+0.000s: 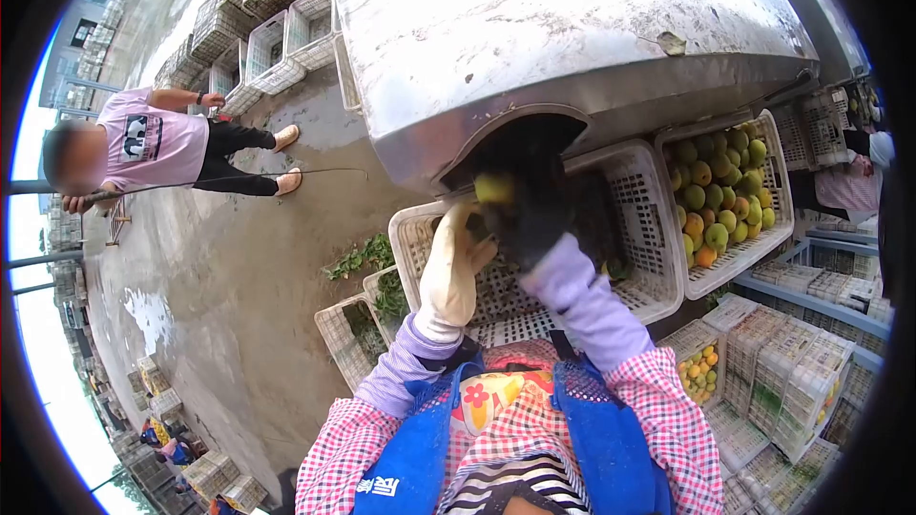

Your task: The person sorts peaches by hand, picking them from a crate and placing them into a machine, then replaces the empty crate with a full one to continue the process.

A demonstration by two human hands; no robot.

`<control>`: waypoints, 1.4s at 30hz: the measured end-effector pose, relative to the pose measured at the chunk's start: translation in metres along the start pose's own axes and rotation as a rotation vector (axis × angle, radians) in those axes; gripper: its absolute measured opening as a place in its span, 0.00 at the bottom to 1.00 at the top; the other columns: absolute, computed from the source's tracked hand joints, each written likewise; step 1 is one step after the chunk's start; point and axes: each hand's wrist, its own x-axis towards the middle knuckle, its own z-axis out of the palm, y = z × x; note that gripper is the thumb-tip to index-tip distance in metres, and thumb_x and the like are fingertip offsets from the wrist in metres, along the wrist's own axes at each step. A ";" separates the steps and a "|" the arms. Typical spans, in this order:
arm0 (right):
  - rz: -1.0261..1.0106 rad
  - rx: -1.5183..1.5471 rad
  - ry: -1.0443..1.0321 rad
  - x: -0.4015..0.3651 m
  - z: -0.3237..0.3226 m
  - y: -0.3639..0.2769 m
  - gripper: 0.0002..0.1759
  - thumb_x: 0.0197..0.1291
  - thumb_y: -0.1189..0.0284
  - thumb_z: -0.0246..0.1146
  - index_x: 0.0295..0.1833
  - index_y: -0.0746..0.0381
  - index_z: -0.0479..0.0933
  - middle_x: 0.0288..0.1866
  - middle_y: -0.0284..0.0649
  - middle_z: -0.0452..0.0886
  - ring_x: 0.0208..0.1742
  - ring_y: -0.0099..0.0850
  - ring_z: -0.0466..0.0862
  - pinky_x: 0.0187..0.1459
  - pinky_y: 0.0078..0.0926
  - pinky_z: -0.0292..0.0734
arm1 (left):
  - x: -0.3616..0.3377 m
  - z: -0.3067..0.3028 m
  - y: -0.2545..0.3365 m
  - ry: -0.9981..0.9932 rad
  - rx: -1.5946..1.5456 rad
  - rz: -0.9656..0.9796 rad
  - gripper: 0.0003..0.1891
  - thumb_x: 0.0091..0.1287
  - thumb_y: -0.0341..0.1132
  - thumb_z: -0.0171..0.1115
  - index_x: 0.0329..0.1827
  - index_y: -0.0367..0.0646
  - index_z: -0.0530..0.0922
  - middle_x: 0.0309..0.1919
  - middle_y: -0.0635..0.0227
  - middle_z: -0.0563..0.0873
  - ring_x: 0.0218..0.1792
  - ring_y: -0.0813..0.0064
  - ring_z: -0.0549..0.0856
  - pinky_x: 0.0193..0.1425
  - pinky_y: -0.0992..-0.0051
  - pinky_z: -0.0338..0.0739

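Observation:
My left hand [450, 275], in a cream glove, reaches up over the near crate [658, 219] with thumb and fingers apart. Beside it is my right hand [536, 224], in a dark glove and smeared by motion, its fingers lost in shadow. A blurred yellow-green mango [494, 188] shows between the two gloves, at the dark opening [515, 148] of the metal machine [592, 86]. Whether the right fingers grip it, I cannot tell. Below both hands, the white slatted crate is mostly dark inside.
To the right stands a crate [784, 215] of green and orange mangoes [720, 181]. Stacked crates [782, 362] fill the lower right. A small crate [348, 329] and green leaves [363, 257] lie left. Farther left, a person [157, 143] in pink holds a thin rod [229, 183] on wet concrete.

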 end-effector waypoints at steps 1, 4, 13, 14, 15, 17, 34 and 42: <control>-0.029 0.028 -0.108 0.011 0.010 0.007 0.29 0.65 0.56 0.69 0.66 0.62 0.78 0.68 0.58 0.76 0.69 0.61 0.75 0.69 0.56 0.69 | -0.001 -0.002 -0.002 -0.001 -0.004 -0.060 0.34 0.81 0.58 0.50 0.82 0.48 0.64 0.72 0.66 0.70 0.69 0.66 0.74 0.72 0.61 0.69; 0.001 0.122 -0.286 0.034 0.025 0.018 0.23 0.70 0.59 0.65 0.65 0.59 0.80 0.68 0.59 0.76 0.68 0.60 0.76 0.67 0.56 0.72 | 0.009 -0.019 -0.024 -0.082 0.033 -0.030 0.34 0.80 0.56 0.53 0.82 0.46 0.66 0.76 0.68 0.72 0.69 0.66 0.78 0.70 0.62 0.73; 0.399 -0.167 -0.754 -0.058 -0.104 0.167 0.17 0.68 0.64 0.64 0.58 0.58 0.85 0.51 0.47 0.89 0.50 0.48 0.89 0.53 0.43 0.83 | 0.080 -0.039 -0.187 -0.408 1.359 0.060 0.37 0.71 0.49 0.64 0.81 0.47 0.65 0.74 0.47 0.73 0.74 0.48 0.72 0.74 0.55 0.70; 0.501 -0.196 -0.796 -0.078 -0.110 0.184 0.17 0.69 0.64 0.63 0.58 0.58 0.85 0.52 0.48 0.89 0.52 0.48 0.88 0.54 0.44 0.82 | 0.083 -0.024 -0.200 -0.489 1.576 0.163 0.39 0.68 0.49 0.66 0.81 0.47 0.66 0.75 0.44 0.72 0.75 0.43 0.71 0.75 0.52 0.70; 0.597 -0.224 -0.833 -0.094 -0.111 0.199 0.17 0.69 0.64 0.62 0.58 0.57 0.85 0.52 0.48 0.89 0.54 0.48 0.88 0.55 0.44 0.82 | 0.092 -0.025 -0.230 -0.518 1.653 0.195 0.43 0.67 0.54 0.66 0.84 0.51 0.61 0.79 0.45 0.66 0.78 0.43 0.67 0.76 0.50 0.69; 0.610 -0.303 -0.997 -0.115 -0.108 0.216 0.17 0.69 0.63 0.61 0.58 0.56 0.85 0.51 0.49 0.89 0.54 0.47 0.88 0.54 0.44 0.82 | 0.100 -0.016 -0.272 -0.521 1.824 0.202 0.46 0.68 0.57 0.64 0.86 0.55 0.55 0.83 0.47 0.57 0.80 0.46 0.64 0.75 0.50 0.70; 0.783 -0.472 -1.208 -0.217 0.022 0.303 0.27 0.63 0.59 0.71 0.64 0.59 0.80 0.60 0.47 0.85 0.60 0.40 0.85 0.61 0.38 0.80 | 0.172 0.000 -0.307 -0.555 1.693 0.148 0.31 0.71 0.39 0.62 0.78 0.72 0.71 0.85 0.46 0.49 0.65 0.42 0.80 0.57 0.51 0.86; 0.844 -0.038 -0.946 -0.150 -0.098 0.222 0.34 0.60 0.58 0.76 0.68 0.61 0.77 0.64 0.46 0.84 0.64 0.36 0.83 0.64 0.34 0.78 | 0.202 0.074 -0.293 -0.655 1.943 -0.116 0.36 0.68 0.43 0.68 0.80 0.57 0.68 0.82 0.45 0.58 0.56 0.50 0.87 0.60 0.56 0.86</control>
